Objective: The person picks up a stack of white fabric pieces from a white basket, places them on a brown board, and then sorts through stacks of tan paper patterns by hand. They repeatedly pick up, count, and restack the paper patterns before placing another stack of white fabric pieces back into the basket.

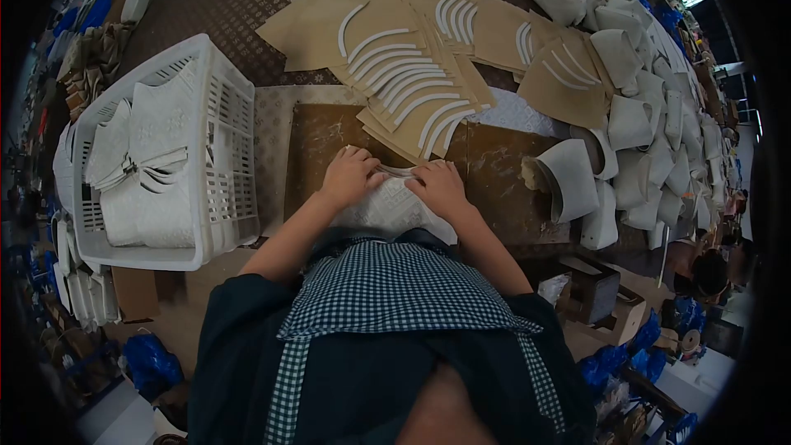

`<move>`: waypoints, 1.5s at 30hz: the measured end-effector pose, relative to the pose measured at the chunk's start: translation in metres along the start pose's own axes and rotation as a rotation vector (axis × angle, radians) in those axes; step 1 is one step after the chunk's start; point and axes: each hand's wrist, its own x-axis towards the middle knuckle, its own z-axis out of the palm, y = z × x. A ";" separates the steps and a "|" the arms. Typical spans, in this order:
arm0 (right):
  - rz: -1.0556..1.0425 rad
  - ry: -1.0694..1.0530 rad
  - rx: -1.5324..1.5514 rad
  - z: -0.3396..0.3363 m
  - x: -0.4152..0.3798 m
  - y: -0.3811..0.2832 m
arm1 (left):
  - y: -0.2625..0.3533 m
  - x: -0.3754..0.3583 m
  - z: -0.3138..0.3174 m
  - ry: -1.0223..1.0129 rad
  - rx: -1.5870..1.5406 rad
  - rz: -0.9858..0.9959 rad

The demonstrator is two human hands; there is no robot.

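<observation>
A white piece with an embossed pattern (387, 208) lies at the table's near edge, against my apron. My left hand (350, 177) has its fingers curled over the far left part of its edge. On the right part of that edge, my right hand (437, 188) bends its fingers in the same way, thumb on top. A greyish fold or strip shows between the two hands. Just beyond them spread overlapping tan sheets (371, 107), many bearing curved white strips (408, 74). Under the hands is a worn brown board (321, 128).
To the left stands a white plastic basket (202, 198) holding stacked white patterned pieces (161, 189). Many curved white shaped parts (568, 177) are heaped along the right side. Below the table at right sits an open cardboard box (626, 313). Blue bags (152, 363) lie on the floor.
</observation>
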 end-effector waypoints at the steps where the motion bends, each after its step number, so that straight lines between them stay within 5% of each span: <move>1: -0.022 -0.009 -0.003 0.002 -0.002 0.002 | -0.007 -0.002 -0.005 -0.057 -0.028 0.006; 3: -0.068 -0.020 -0.012 0.005 -0.006 0.011 | -0.010 -0.006 -0.006 -0.048 0.008 0.022; 6: -0.076 0.265 0.129 0.016 -0.018 0.024 | -0.003 -0.021 0.001 0.122 0.087 -0.079; 10: 0.400 0.193 0.428 0.027 -0.080 0.039 | -0.011 -0.075 0.014 0.181 -0.045 -0.384; 14: 0.360 0.180 0.368 0.039 -0.104 0.012 | 0.019 -0.098 0.016 0.166 -0.243 -0.526; 18: 0.654 0.447 1.014 0.051 -0.082 0.029 | 0.010 -0.071 -0.001 0.166 -0.425 -0.767; 22: 0.685 0.355 0.900 0.044 -0.071 0.046 | -0.013 -0.059 0.000 0.115 -0.504 -0.959; 31: 0.629 0.072 0.951 0.048 -0.059 0.070 | -0.016 -0.059 0.009 -0.043 -0.225 -0.753; 34: 0.606 -0.033 0.917 0.024 -0.065 0.051 | 0.000 -0.068 0.016 0.169 -0.199 -0.736; 37: 0.471 0.073 0.728 0.037 -0.066 0.057 | 0.009 -0.071 0.018 0.191 -0.242 -0.825; 45: 0.699 0.159 1.076 0.037 -0.071 0.040 | -0.001 -0.063 0.009 0.161 -0.548 -1.008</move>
